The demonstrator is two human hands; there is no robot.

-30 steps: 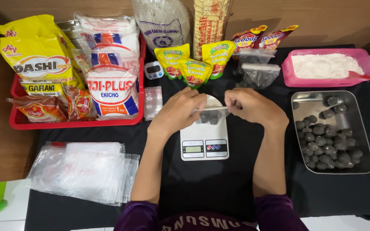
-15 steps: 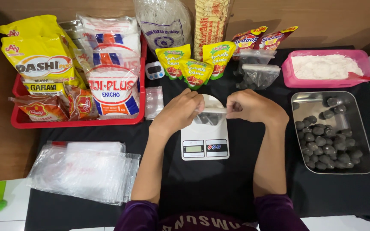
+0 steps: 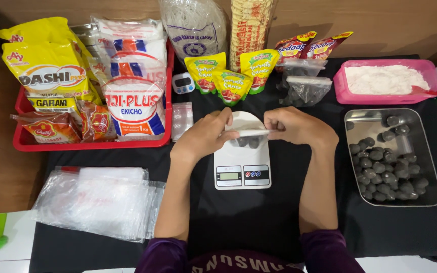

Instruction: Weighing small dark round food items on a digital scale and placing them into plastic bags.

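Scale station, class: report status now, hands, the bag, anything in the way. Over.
Left hand and right hand both grip small clear bag. Bag of dark balls sits on white scale. Nothing in the way.

View: a single camera, worn on the person's head.
Direction: looks steeply down and forward over the black-covered surface (image 3: 259, 217), towards the wooden wall behind it.
Nearness: close; both forearms run up from the bottom edge, and the left hand (image 3: 206, 136) and right hand (image 3: 294, 126) meet near the middle of the frame over the white scale (image 3: 242, 169).
Reach: left to the red basket (image 3: 94, 145), right to the metal tray (image 3: 431, 194), down to the purple sleeves.
Shared ground: with one view only, no overlap to tell.
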